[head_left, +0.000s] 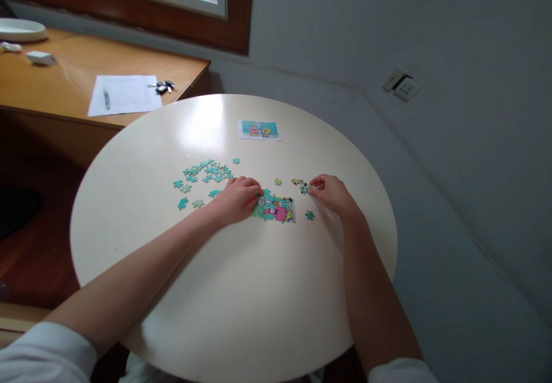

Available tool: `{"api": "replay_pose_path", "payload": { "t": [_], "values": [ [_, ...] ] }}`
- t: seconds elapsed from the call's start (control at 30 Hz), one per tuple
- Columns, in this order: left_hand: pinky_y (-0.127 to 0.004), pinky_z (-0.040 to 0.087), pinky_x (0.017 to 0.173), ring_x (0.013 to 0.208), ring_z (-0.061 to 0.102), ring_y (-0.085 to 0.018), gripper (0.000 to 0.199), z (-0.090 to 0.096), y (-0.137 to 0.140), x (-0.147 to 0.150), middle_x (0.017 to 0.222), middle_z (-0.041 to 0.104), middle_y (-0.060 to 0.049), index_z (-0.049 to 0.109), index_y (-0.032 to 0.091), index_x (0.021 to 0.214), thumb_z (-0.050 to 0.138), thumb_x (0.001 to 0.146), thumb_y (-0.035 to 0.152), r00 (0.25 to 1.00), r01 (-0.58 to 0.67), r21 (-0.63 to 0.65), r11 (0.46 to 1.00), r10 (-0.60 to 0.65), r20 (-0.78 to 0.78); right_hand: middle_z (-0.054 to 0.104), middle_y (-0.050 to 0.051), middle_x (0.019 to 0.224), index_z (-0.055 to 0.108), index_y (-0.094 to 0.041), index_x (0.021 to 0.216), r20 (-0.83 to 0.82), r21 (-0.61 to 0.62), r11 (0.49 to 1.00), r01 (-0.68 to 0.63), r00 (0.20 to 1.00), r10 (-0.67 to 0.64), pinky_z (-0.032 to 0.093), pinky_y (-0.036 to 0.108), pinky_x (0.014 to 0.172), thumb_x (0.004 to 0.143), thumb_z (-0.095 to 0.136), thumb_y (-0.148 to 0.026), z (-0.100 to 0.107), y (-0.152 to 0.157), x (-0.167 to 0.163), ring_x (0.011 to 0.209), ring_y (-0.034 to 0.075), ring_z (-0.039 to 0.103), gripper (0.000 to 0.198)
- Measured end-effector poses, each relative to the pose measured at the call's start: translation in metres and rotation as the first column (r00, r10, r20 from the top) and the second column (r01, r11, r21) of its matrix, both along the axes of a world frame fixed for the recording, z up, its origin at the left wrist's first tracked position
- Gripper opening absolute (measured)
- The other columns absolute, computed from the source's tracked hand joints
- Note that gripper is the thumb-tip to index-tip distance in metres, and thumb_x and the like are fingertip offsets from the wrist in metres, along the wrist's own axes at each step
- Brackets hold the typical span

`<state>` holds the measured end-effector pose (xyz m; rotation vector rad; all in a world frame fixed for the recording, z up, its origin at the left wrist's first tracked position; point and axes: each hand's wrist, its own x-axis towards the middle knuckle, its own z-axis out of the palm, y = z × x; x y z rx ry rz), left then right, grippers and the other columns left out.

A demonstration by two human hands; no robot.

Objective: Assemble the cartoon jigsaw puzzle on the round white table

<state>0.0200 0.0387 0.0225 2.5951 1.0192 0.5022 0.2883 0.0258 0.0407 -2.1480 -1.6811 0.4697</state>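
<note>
A partly joined jigsaw puzzle (276,207) with a pink cartoon figure lies on the round white table (241,291). At its left edge is my left hand (239,200), fingers curled and closed, the fingertips against the puzzle's upper left; what they hold, if anything, is hidden. To the puzzle's upper right my right hand (332,193) pinches a puzzle piece (304,188) at a small group of yellow and dark pieces. One loose teal piece (310,215) lies below that hand, and a yellowish piece (278,182) sits above the puzzle.
Several loose teal pieces (211,170) are spread left of my left hand. A picture card (259,130) lies farther back. On the wooden desk (172,61) are a paper sheet (129,92), a pen (107,99) and keys (163,87). A wall with a socket (407,88) stands at right.
</note>
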Motion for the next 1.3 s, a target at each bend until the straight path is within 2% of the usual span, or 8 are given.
{"api": "replay_pose_path", "payload": {
  "t": [0.17, 0.4, 0.63, 0.77, 0.93, 1.13, 1.3],
  "values": [
    [-0.043, 0.042, 0.091, 0.103, 0.057, -0.025, 0.031, 0.000, 0.000, 0.000, 0.112, 0.066, -0.009, 0.067, 0.020, 0.102, 0.043, 0.082, 0.018, 1.000, 0.000, 0.001, 1.000, 0.000, -0.008, 0.069, 0.004, 0.079, 0.068, -0.016, 0.080, -0.107, 0.002, 1.000, 0.005, 0.994, -0.004, 0.049, 0.028, 0.073, 0.064, 0.071, -0.017, 0.001, -0.001, -0.003, 0.072, 0.015, 0.062, 0.017],
    [-0.044, 0.042, 0.091, 0.103, 0.057, -0.026, 0.031, 0.000, 0.000, 0.000, 0.111, 0.066, -0.009, 0.068, 0.020, 0.101, 0.044, 0.081, 0.018, 1.000, 0.001, -0.002, 1.000, -0.001, -0.003, 0.066, 0.002, 0.071, 0.065, -0.015, 0.077, -0.282, 0.034, 0.999, -0.012, 0.959, 0.022, 0.048, 0.026, 0.065, 0.060, 0.072, -0.020, -0.009, 0.002, 0.002, 0.066, 0.014, 0.061, 0.019],
    [-0.042, 0.041, 0.092, 0.103, 0.057, -0.025, 0.030, 0.003, -0.001, 0.000, 0.112, 0.066, -0.009, 0.067, 0.021, 0.101, 0.044, 0.081, 0.017, 1.000, -0.004, -0.007, 1.000, 0.004, -0.010, 0.066, 0.002, 0.067, 0.065, -0.015, 0.072, -0.382, 0.059, 0.998, -0.001, 0.924, 0.024, 0.048, 0.026, 0.063, 0.058, 0.071, -0.020, -0.009, 0.003, 0.004, 0.064, 0.014, 0.060, 0.017],
    [-0.042, 0.041, 0.092, 0.104, 0.057, -0.026, 0.030, 0.003, -0.001, 0.001, 0.112, 0.066, -0.009, 0.067, 0.020, 0.101, 0.044, 0.081, 0.017, 1.000, -0.005, -0.009, 1.000, 0.005, -0.016, 0.068, 0.004, 0.067, 0.064, -0.016, 0.068, -0.474, 0.105, 0.994, -0.009, 0.879, 0.058, 0.049, 0.028, 0.063, 0.056, 0.075, -0.031, -0.006, 0.002, -0.001, 0.066, 0.016, 0.062, 0.022],
    [-0.043, 0.041, 0.092, 0.104, 0.057, -0.026, 0.030, 0.003, -0.001, 0.001, 0.112, 0.066, -0.009, 0.067, 0.020, 0.101, 0.044, 0.082, 0.017, 1.000, -0.005, -0.012, 1.000, 0.005, -0.017, 0.071, 0.007, 0.073, 0.063, -0.016, 0.066, -0.573, 0.171, 0.984, 0.051, 0.817, 0.057, 0.052, 0.031, 0.068, 0.050, 0.080, -0.042, -0.008, 0.003, -0.010, 0.071, 0.019, 0.066, 0.035],
    [-0.043, 0.041, 0.092, 0.104, 0.057, -0.026, 0.030, 0.004, -0.002, 0.001, 0.112, 0.066, -0.009, 0.067, 0.020, 0.100, 0.044, 0.082, 0.017, 1.000, -0.002, -0.010, 1.000, 0.002, -0.018, 0.072, 0.007, 0.074, 0.061, -0.018, 0.065, -0.626, 0.226, 0.974, 0.011, 0.768, 0.137, 0.053, 0.033, 0.069, 0.050, 0.080, -0.047, -0.013, 0.007, -0.025, 0.071, 0.019, 0.067, 0.038],
    [-0.042, 0.041, 0.091, 0.103, 0.057, -0.026, 0.030, 0.003, -0.002, 0.001, 0.112, 0.065, -0.009, 0.067, 0.021, 0.101, 0.045, 0.081, 0.017, 1.000, -0.003, -0.011, 1.000, 0.003, -0.014, 0.072, 0.005, 0.073, 0.066, -0.018, 0.070, -0.598, 0.241, 0.970, -0.024, 0.784, 0.167, 0.053, 0.032, 0.069, 0.057, 0.076, -0.045, -0.015, 0.008, -0.034, 0.068, 0.017, 0.066, 0.032]
  ]
}}
